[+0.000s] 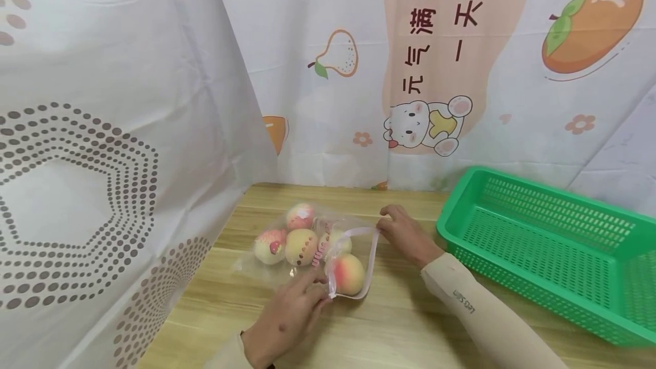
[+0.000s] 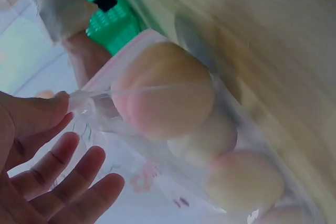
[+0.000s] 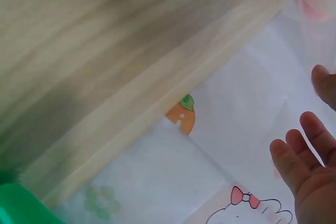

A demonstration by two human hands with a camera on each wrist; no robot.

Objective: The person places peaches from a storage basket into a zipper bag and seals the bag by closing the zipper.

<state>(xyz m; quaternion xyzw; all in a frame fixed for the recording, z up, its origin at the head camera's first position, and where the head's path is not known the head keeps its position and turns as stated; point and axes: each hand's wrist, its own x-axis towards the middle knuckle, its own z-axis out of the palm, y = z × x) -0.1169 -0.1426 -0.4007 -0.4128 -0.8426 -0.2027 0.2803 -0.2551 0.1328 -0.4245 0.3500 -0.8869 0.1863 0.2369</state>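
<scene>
A clear zip-top plastic bag (image 1: 372,255) with pink print lies on the table, its mouth spread apart and facing right. Inside are several round yellow-and-pink peaches (image 1: 301,246); one blushed peach (image 2: 163,90) sits just within the mouth. My left hand (image 1: 292,315) pinches the near edge of the mouth between thumb and index finger, the other fingers (image 2: 79,182) extended loosely. At the far corner of the mouth, my right hand (image 1: 407,235) grips the bag's rim at its fingertips. The right wrist view shows only part of that hand (image 3: 315,166), not the pinch itself.
A green perforated plastic basket (image 1: 538,244) stands to the right, beyond my right forearm. The wooden table (image 1: 400,323) meets a printed cloth (image 1: 328,130) at the back, and another patterned cloth (image 1: 102,158) hangs along the left.
</scene>
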